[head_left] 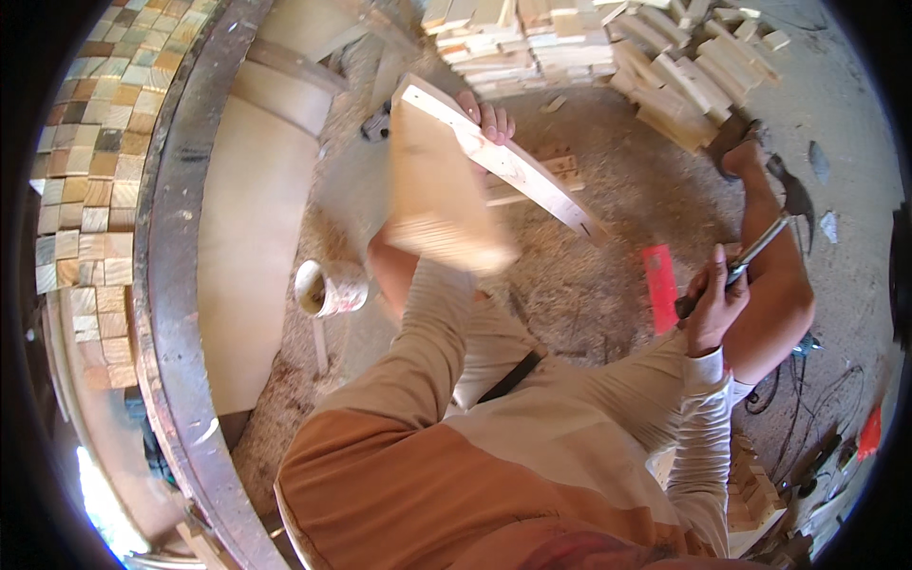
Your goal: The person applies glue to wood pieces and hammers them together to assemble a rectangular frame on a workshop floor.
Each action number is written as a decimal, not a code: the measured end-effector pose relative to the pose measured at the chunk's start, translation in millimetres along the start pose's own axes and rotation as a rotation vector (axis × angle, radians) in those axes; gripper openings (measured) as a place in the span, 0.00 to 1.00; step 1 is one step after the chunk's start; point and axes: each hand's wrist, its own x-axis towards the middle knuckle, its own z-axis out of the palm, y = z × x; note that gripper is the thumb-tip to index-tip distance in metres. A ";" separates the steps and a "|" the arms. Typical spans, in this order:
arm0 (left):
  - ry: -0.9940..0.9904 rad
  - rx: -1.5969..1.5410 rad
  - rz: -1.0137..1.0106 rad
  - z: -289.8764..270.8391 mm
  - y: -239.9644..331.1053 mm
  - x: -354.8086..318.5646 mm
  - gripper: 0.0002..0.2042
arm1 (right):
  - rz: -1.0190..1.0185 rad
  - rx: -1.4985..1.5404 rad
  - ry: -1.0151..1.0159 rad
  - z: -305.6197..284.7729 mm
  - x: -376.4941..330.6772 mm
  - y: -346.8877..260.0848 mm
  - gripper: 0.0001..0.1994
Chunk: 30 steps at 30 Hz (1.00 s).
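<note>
My left hand (489,122) is closed over the far edge of a nailed wooden piece (518,169); its fingers show and the rest is hidden behind the wood. The piece has a pale narrow strip with small dark nail marks, joined to a wider board (432,176) that is smeared by motion. It is held tilted above the floor. In my right hand (712,304), over my right leg, is a claw hammer (760,242), gripped by its handle with the metal head pointing up and away. The hammer does not touch the wood.
A white bucket (332,288) stands left of my legs, and a red flat piece (658,288) lies between them. Stacked wood strips (522,43) and loose offcuts (698,81) lie at the far side. A curved dark edge (176,218) runs along the left. Cables (798,408) lie at right.
</note>
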 end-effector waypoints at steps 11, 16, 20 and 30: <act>0.319 -0.042 -0.013 3.1 -6.0 -39.5 0.14 | -0.413 -0.528 -0.372 -29.5 13.4 46.1 0.08; 0.533 0.062 -0.204 -24.3 -3.7 -44.4 0.39 | -0.218 -0.918 -0.889 -11.7 4.0 -2.3 0.11; 0.588 0.320 -0.597 -27.8 -38.6 -23.7 0.31 | -0.376 -1.123 -1.181 1.8 -15.4 30.4 0.13; -0.032 1.180 -1.094 3.5 -203.9 -35.5 0.44 | -0.508 -1.477 -1.584 35.1 -61.4 159.6 0.05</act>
